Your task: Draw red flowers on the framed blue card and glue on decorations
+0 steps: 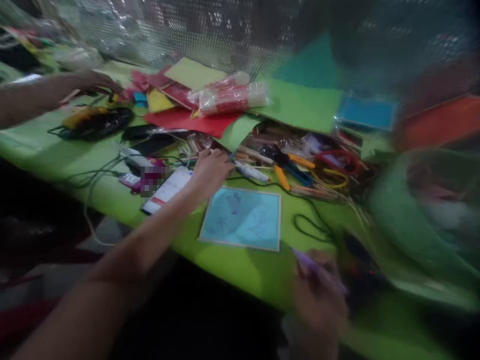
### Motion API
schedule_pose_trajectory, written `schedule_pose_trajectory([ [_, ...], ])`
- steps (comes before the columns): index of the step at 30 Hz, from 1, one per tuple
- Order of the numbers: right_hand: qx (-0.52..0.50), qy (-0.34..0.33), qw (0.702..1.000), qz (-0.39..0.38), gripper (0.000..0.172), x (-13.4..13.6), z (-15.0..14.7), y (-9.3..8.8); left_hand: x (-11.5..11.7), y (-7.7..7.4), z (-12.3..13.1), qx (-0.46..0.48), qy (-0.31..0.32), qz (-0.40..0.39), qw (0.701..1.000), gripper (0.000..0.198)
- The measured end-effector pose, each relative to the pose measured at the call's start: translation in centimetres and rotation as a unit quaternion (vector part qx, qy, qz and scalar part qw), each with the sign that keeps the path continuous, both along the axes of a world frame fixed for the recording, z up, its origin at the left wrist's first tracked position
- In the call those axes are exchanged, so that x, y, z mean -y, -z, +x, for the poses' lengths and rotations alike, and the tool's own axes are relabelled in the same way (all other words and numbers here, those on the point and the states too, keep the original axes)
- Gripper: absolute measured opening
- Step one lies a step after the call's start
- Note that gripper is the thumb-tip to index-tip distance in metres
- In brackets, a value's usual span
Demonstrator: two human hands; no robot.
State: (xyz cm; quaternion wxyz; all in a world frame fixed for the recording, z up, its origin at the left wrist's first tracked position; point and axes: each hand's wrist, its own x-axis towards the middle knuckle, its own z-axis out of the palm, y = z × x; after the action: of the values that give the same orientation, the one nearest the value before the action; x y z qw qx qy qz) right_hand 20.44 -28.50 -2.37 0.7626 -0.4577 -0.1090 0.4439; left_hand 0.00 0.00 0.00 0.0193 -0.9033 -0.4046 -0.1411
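Note:
My right hand (322,292) is closed around a purple pen (318,270), its tip pointing up and left. It is blurred, near the table's front edge. A light blue card (243,217) with a pale border and faint dark drawings lies flat between my hands. My left hand (212,170) stretches forward onto the front of a pile of craft supplies, just behind the card; its fingertips are hidden among small items. Right beside it lies a white marker (253,172) with a red end. A phone (168,190) with a lit screen rests under my left forearm.
Orange-handled pliers (292,167) and sticks lie in the pile. Coloured paper (191,122) and plastic-wrapped rolls (232,97) sit behind. Right stands a green basket (405,225). Cables (92,195) trail at left, near another person's arm (45,95) and a black-and-yellow bundle (93,122).

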Motion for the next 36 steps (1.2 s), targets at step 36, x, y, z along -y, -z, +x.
schedule_pose_trajectory([
  [36,0.22,-0.072,0.972,0.029,0.013,-6.2,-4.2,-4.5,9.2,-0.3,-0.2,0.579,0.009,-0.593,0.559,0.034],
])
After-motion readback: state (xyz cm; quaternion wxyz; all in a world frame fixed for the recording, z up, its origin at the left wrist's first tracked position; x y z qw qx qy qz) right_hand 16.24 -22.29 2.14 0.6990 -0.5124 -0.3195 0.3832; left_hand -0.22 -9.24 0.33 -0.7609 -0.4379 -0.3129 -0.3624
